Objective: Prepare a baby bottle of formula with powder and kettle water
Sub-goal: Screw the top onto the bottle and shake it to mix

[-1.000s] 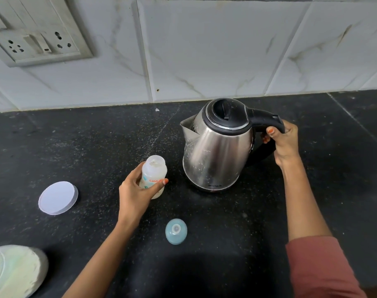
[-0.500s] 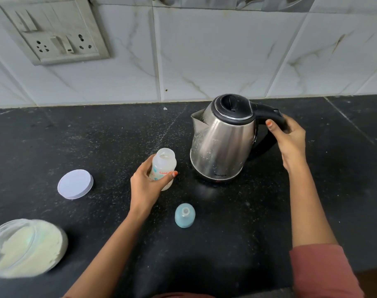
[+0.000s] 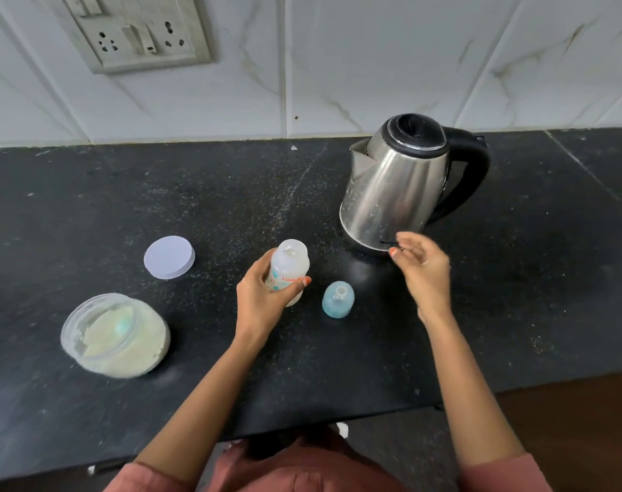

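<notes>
The desk (image 3: 89, 207) is looking black with pale speckles, and the wall tiles (image 3: 373, 65) are showing white with grey-brown marble veins. The kettle (image 3: 394, 193) is gleaming silver with a black lid and handle. The baby bottle (image 3: 288, 268) is coming across milky white, wearing red lettering and teal prints. The teat cap (image 3: 337, 300) is glowing pale blue, the loose lid (image 3: 169, 257) is reading lavender-white, the jar (image 3: 114, 335) is showing cream powder. Sleeves (image 3: 508, 474) are looking dusty red, and the left hand (image 3: 263, 300) is sporting orange nails.
</notes>
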### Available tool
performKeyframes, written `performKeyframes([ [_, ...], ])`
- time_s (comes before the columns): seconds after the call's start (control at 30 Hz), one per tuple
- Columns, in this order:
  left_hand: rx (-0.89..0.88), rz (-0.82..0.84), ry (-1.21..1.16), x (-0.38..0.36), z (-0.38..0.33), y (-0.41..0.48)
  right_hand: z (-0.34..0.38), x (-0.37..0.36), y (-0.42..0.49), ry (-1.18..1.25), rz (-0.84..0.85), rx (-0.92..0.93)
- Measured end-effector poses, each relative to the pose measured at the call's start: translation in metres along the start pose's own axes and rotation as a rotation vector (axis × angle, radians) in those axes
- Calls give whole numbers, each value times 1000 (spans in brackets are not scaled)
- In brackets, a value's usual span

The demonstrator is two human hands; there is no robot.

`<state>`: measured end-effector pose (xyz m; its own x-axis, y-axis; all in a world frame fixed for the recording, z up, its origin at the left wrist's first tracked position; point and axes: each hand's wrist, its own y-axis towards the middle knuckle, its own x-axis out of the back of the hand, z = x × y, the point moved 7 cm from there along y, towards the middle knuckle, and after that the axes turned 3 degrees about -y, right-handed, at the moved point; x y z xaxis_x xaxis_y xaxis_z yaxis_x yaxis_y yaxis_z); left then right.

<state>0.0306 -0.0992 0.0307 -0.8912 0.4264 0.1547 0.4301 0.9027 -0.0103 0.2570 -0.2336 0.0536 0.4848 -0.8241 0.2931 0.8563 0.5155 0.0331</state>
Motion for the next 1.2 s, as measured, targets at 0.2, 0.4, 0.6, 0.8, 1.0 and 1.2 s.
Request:
performKeyframes([
  [0.2, 12, 20, -2, 15, 17, -16, -5, -58, -53, -129, 220, 17],
  [0.4, 22, 56, -34, 21, 28, -27, -17, -82, -77, -428, 310, 111],
  [0.6, 0, 70, -67, 25, 35, -33, -20, -82, -80, -482, 232, 117],
  [0.8, -19, 92, -99, 27, 37, -34, -2, -76, -78, -467, 191, 56],
  [1.0, -42, 116, -96, 28, 37, -36, 56, -78, -86, -338, 242, 122],
  [1.2, -25, 155, -137, 26, 43, -35, 93, -103, -107, -272, 384, 213],
])
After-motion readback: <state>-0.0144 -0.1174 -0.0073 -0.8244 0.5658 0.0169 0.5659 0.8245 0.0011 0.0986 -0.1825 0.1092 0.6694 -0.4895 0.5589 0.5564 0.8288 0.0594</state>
